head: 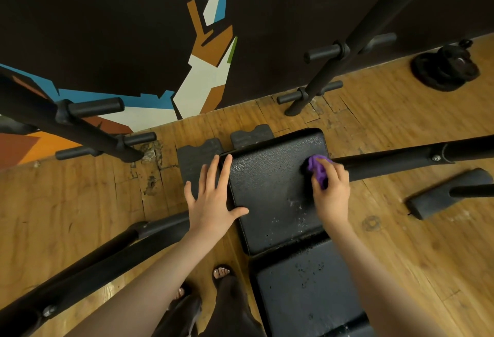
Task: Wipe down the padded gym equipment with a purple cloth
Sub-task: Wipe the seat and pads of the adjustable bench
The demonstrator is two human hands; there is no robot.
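Purple cloth [318,169], crumpled, gripped by right hand [331,189] on black pad [270,192]; left hand [213,197] rests flat, fingers straight.

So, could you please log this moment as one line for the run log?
left hand: flat on bench pad edge | right hand: presses purple cloth on pad's right side | stage: wiping

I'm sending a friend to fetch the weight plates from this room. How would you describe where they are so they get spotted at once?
Start at the dark mural wall and follow its base along the wooden floor to the far right. There, beyond the slanted black rack post, lie the weight plates, a small stack flat on the boards. They are the only round black discs; everything nearby is bars, pegs or padding.
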